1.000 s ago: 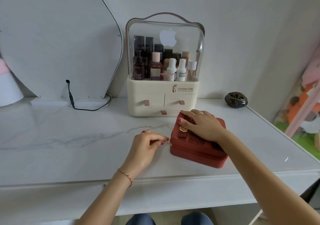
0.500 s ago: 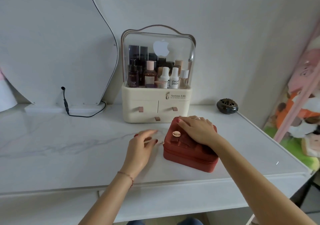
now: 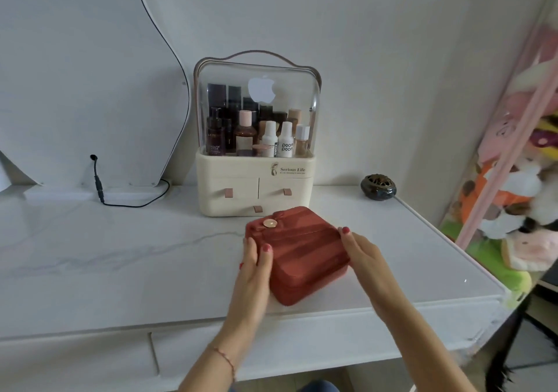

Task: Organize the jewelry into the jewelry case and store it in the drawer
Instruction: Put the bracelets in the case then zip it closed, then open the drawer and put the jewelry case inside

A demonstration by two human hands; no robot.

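The rust-red jewelry case [image 3: 297, 252] lay closed on the white marble desk [image 3: 120, 258], caught between the two hands. The left hand [image 3: 255, 274] lay against the case's left side, its fingers [image 3: 251, 248] straight and pressed together along the edge, the thumb resting on the lid. The right hand [image 3: 363, 258] met the case's right side, its fingers [image 3: 345, 234] straight and close together, tips touching the upper right edge of the lid. Neither hand curled round the case; both pressed flat against it. A round gold button [image 3: 269, 223] sat on the lid just beyond the left fingertips.

Just past the case, farther than both sets of fingertips, stood a cream cosmetic organizer [image 3: 256, 177] with a clear domed cover, bottles inside it, and three small drawers with pink tabs. Well off to the right of the right fingers sat a dark round incense burner [image 3: 378, 187] near the desk's far edge. Far to the left of the left fingers, a black cable [image 3: 120, 201] trailed across the desk from a large mirror [image 3: 84, 83] leaning on the wall. Below both wrists, the desk's front showed a drawer [image 3: 271, 352], shut. A thin bracelet [image 3: 225, 358] circled the left wrist.
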